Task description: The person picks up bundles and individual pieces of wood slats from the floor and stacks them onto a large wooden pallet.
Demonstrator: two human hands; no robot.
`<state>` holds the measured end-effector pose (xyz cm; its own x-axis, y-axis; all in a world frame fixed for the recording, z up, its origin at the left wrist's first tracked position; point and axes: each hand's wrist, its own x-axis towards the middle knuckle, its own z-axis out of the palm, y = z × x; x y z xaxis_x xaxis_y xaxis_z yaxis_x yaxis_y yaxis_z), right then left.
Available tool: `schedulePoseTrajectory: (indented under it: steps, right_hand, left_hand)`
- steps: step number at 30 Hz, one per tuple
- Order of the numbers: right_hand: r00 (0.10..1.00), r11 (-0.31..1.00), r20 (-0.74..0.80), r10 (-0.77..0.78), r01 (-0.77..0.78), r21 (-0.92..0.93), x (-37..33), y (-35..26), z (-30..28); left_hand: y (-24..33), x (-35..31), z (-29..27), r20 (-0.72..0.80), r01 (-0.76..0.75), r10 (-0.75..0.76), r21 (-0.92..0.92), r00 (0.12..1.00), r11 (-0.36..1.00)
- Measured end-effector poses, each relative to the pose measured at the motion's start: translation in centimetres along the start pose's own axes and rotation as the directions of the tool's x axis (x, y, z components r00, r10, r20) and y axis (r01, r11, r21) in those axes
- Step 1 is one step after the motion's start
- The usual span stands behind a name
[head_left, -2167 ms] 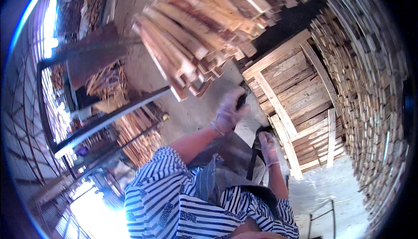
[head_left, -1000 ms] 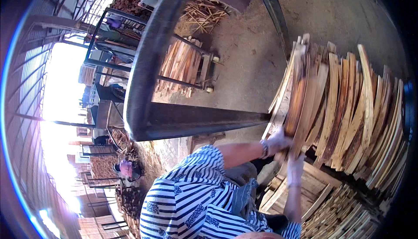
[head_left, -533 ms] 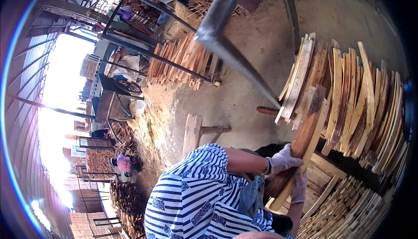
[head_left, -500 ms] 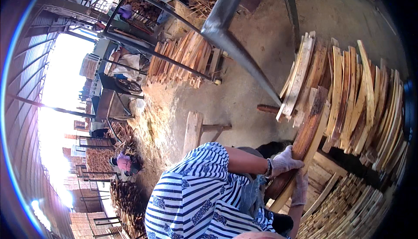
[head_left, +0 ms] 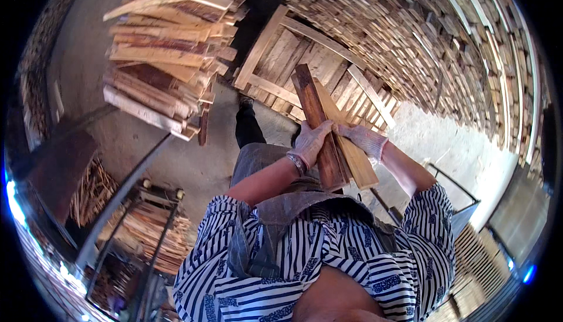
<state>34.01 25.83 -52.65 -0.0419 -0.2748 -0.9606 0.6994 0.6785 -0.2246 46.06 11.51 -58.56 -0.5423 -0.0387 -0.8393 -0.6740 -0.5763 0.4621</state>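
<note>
Wooden slats (head_left: 328, 128): small bundle, one dark reddish-brown, one pale tan. Long, flat, rough-sawn. Stacked face to face, held tilted above a wooden pallet (head_left: 275, 82).

Held planks (head_left: 328, 128) lie between the left hand (head_left: 309, 143) and right hand (head_left: 365, 140), plank pile (head_left: 167, 52) left, pallet (head_left: 305, 70) ahead.

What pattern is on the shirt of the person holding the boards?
Dark blue and white stripes on the shirt, clearest in the head view.
</note>
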Motion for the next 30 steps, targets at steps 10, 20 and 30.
schedulePoseTrajectory:
  steps: [10,20,30]
  right_hand:
    - [0.998,0.793,0.037,-0.046,0.014,0.609,19.8,-3.3,-6.2]
    - [0.992,0.538,-0.072,-0.104,0.117,0.835,27.9,1.7,-3.7]
    - [0.507,0.955,-0.819,-0.267,0.254,-0.154,35.2,-0.1,-5.7]
  left_hand:
    - [4.8,23.7,-2.7,0.249,0.241,-0.234,0.002,0.940,0.971]
    - [0.9,29.2,-6.2,-0.054,0.088,-0.070,0.666,0.996,0.740]
    - [3.7,35.5,-6.8,0.135,-0.458,0.495,0.634,0.859,0.623]
